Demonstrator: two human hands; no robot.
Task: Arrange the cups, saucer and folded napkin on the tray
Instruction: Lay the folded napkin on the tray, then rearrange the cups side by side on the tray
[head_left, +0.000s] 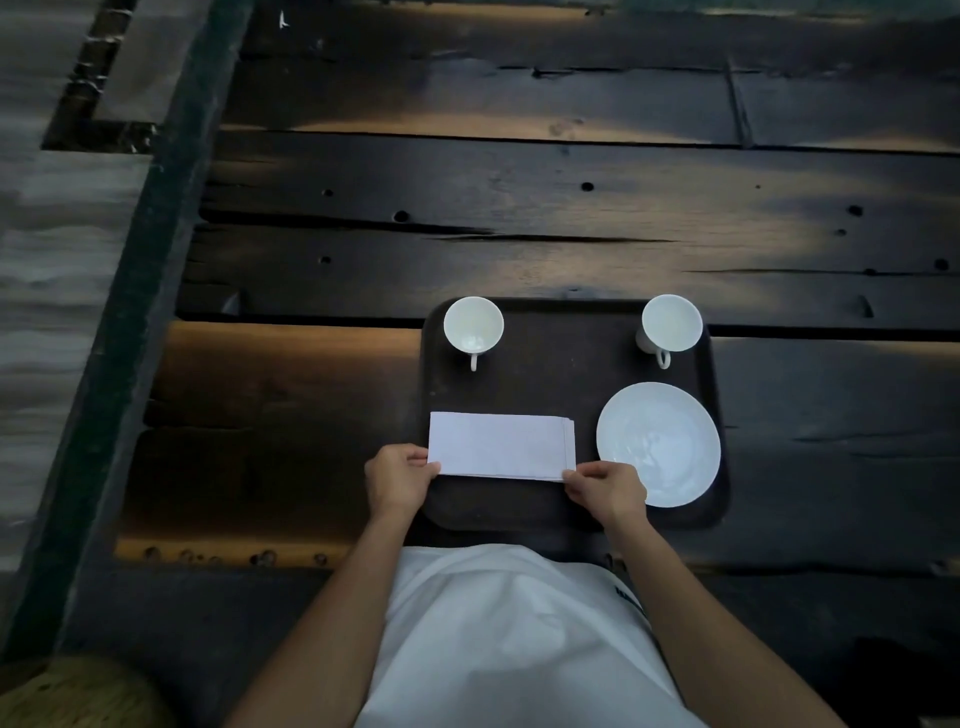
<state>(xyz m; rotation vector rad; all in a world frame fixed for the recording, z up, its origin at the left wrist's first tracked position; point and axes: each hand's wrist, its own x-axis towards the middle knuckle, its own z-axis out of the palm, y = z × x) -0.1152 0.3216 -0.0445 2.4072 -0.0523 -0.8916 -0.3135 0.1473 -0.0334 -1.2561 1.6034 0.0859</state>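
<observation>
While pinching folded napkin (501, 444) by its near corners, over tray (561, 374):
Left hand (397, 480) and right hand (608, 491) apart, each clamped on one corner, thumb on top.

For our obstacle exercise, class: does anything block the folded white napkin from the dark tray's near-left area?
Nothing visible does. The folded white napkin, pinched at its near corners by the left hand and right hand, is over bare dark tray; the round white saucer sits apart to its right.

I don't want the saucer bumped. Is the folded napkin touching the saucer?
Apart. The head view shows a dark strip of tray between the right edge of the napkin and the rim of the saucer.
</observation>
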